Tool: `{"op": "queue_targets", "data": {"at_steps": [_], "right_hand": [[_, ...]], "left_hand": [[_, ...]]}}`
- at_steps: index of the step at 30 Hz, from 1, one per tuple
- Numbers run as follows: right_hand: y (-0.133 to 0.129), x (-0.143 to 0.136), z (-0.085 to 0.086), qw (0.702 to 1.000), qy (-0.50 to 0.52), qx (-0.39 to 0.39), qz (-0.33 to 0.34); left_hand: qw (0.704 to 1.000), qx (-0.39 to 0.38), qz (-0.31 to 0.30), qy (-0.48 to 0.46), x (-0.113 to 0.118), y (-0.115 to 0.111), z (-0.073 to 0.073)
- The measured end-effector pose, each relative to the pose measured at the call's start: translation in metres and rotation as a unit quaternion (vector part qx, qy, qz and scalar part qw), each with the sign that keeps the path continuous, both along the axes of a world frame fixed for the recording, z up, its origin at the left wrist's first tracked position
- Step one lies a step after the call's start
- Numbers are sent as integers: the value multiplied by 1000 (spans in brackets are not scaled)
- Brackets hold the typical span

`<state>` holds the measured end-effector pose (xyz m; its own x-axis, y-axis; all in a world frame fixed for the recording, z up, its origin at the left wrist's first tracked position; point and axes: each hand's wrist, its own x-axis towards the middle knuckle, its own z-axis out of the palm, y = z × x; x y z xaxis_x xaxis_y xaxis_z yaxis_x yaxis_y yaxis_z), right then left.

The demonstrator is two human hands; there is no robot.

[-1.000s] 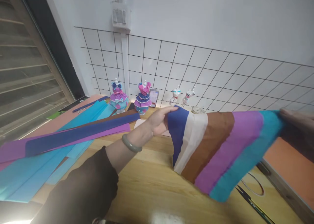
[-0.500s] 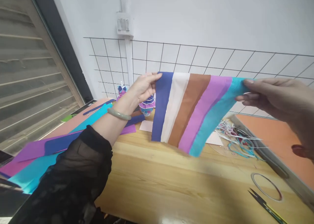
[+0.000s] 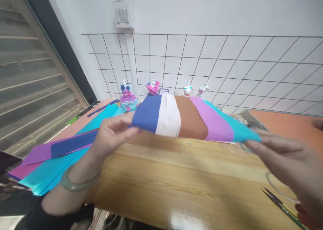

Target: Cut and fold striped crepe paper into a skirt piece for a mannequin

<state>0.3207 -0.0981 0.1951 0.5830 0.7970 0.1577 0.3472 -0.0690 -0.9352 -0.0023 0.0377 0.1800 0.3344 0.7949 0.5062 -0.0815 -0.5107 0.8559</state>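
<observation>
A striped cloth (image 3: 193, 119) in blue, white, brown, purple and turquoise stretches between my hands above the wooden table (image 3: 161, 176). My left hand (image 3: 113, 132), with a bangle on its wrist, pinches the blue end. At the turquoise end, my right hand (image 3: 275, 152) grips the corner between thumb and fingers. The cloth's near edge sags slightly, and its far part spreads away from me, hiding part of the table behind it.
Folded turquoise, purple and blue cloths (image 3: 73, 149) lie at the left. Small dressed figures (image 3: 128, 99) and a phone (image 3: 164, 91) stand at the back. Snips (image 3: 280, 203) and a ring (image 3: 277, 186) lie at the right, near an orange board (image 3: 285, 122).
Both hands have come down with the cloth, my left also leftward. The cloth hung down before and now spreads flatter, away from me. More figures and the phone have come into view.
</observation>
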Motion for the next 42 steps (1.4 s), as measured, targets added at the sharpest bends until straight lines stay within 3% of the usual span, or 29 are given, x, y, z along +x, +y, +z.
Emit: {"op": "queue_targets", "data": {"at_steps": [2, 4, 7, 10, 13, 15, 19, 25, 29, 36, 39, 42], "right_hand": [[0, 10, -32, 996, -45, -29, 71], [2, 18, -63, 993, -25, -69, 93], [4, 24, -101, 983, 21, -123, 133], [6, 25, -131, 973, 41, -152, 172], [6, 25, -155, 965, 58, -171, 192], [7, 26, -168, 963, 84, -188, 176], [13, 25, -184, 958, 115, -216, 151], [29, 19, -195, 964, 119, -190, 142], [33, 17, -199, 972, 86, -174, 135], [16, 9, -194, 987, 11, -146, 70], [7, 4, -194, 989, 44, -121, 75], [1, -1, -195, 987, 79, -120, 71]], "left_hand": [[997, -17, -8, 71, -7, -13, -31], [985, -66, -39, 152, -9, -22, -61], [973, -119, -61, 189, -7, -28, -99], [951, -147, -85, 258, -4, -28, -124], [925, -124, -137, 333, -8, -27, -139], [910, -123, -137, 370, -11, -27, -144], [902, -193, -61, 381, -10, -26, -150], [901, -374, -59, 212, 21, -18, -157], [878, -467, -44, 91, 34, -17, -163], [875, -471, -105, 49, 20, -41, -153], [865, -482, -132, 44, 14, -51, -146], [858, -495, -118, 76, 12, -57, -142]]}}
